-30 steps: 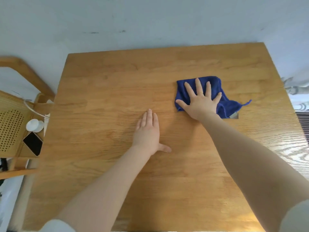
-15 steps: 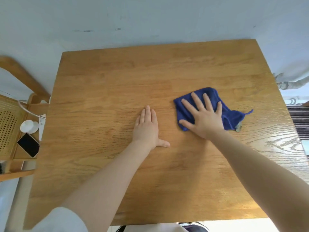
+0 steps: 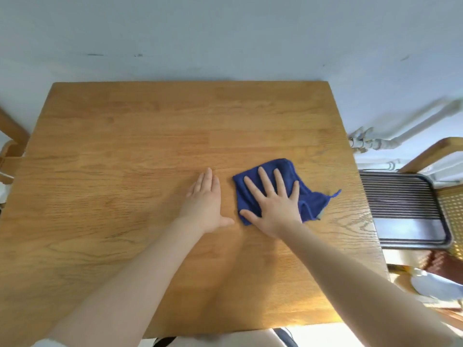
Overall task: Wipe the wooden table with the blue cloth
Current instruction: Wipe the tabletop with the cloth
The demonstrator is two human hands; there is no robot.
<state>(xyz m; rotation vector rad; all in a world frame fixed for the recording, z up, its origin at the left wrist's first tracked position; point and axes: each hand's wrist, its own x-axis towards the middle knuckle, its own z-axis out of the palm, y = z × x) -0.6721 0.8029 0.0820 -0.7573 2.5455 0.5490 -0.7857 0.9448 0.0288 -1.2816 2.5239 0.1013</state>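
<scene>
The wooden table point(image 3: 120, 151) fills most of the head view. A crumpled blue cloth point(image 3: 288, 171) lies on it right of centre. My right hand point(image 3: 274, 204) presses flat on the cloth with fingers spread, covering its middle. Just left of the cloth, my left hand point(image 3: 206, 204) rests flat on the bare wood, fingers together and thumb out, holding nothing.
A pale wall runs behind the table's far edge. Right of the table stand a dark ribbed tray point(image 3: 406, 211), a wooden chair back point(image 3: 431, 151) and white pipes point(image 3: 370, 142). Another chair's wooden frame point(image 3: 10, 136) is at the left edge.
My right hand has dragged the blue cloth toward me and a little left, nearer my left hand. The left hand stayed put. The view has swung to the right.
</scene>
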